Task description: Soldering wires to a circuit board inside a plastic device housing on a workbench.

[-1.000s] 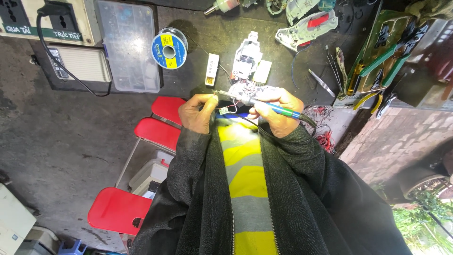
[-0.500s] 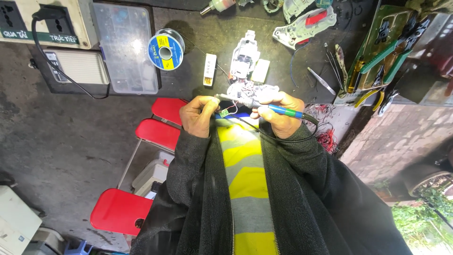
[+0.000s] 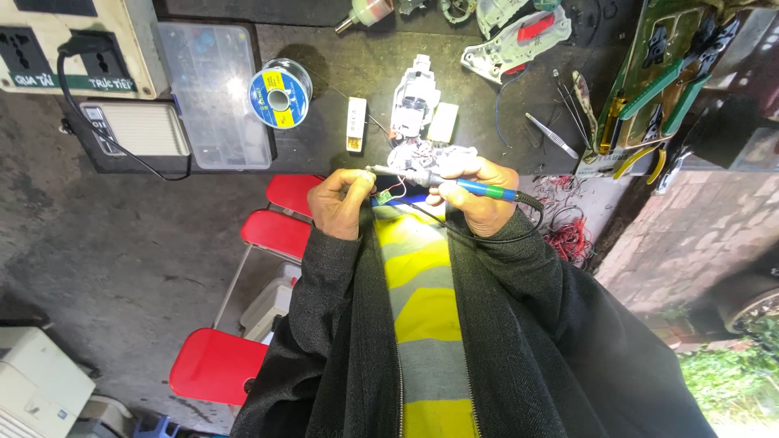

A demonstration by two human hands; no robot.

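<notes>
A dark workbench (image 3: 324,154) fills the upper part of the frame, and below it, at lower left, stand red stools (image 3: 215,365) on a grey floor. At the upper left of the bench lies a clear plastic parts box (image 3: 213,93) beside a cream socket strip (image 3: 77,45) with a black plug in it. A green rack of pliers and cutters (image 3: 649,89) sits at the upper right. Right of the parts box stands a blue and yellow spool of solder wire (image 3: 280,93). A white, opened-up gadget with loose wires (image 3: 415,109) lies at upper centre, just above the hands. The right hand (image 3: 475,195), at centre frame, has its fingers curled tight around a blue-handled soldering iron (image 3: 454,182), whose metal tip points left. The left hand (image 3: 341,203), just left of centre, pinches a small green circuit board (image 3: 383,196) between thumb and fingertips; the board sits between the two hands, close under the iron's tip, with thin red wires at it.
</notes>
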